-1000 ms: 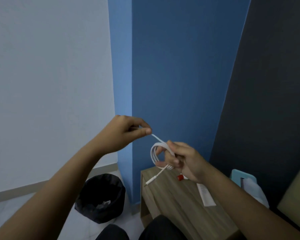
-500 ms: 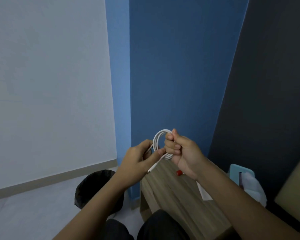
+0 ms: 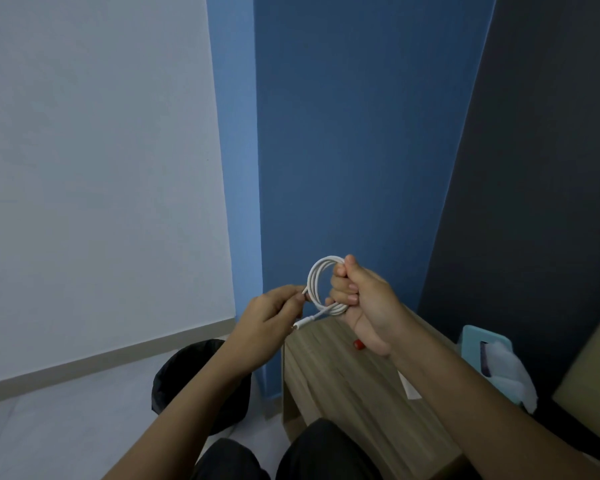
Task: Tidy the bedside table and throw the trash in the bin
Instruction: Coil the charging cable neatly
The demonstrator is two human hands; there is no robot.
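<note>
A white cable point(image 3: 315, 285) is wound into a small coil, held in the air above the wooden bedside table point(image 3: 347, 379). My right hand point(image 3: 362, 299) is closed around the coil's right side. My left hand point(image 3: 269, 318) pinches the cable's loose end at the coil's left edge, and a white plug hangs just below my fingers. A small red cap point(image 3: 358, 345) and a white slip of paper point(image 3: 409, 388) lie on the tabletop, both partly hidden by my right arm. The black bin point(image 3: 187, 368) stands on the floor left of the table, behind my left forearm.
A light blue tissue box point(image 3: 478, 344) with white tissue sticking out sits at the table's right, against a dark panel. A blue wall rises behind the table, a white wall to the left. My dark-clothed knees point(image 3: 284, 455) are at the bottom edge.
My left hand has come down from up left to the coil, bringing the loose end with it. My right hand has lifted the coil slightly, and the cable is wound tighter.
</note>
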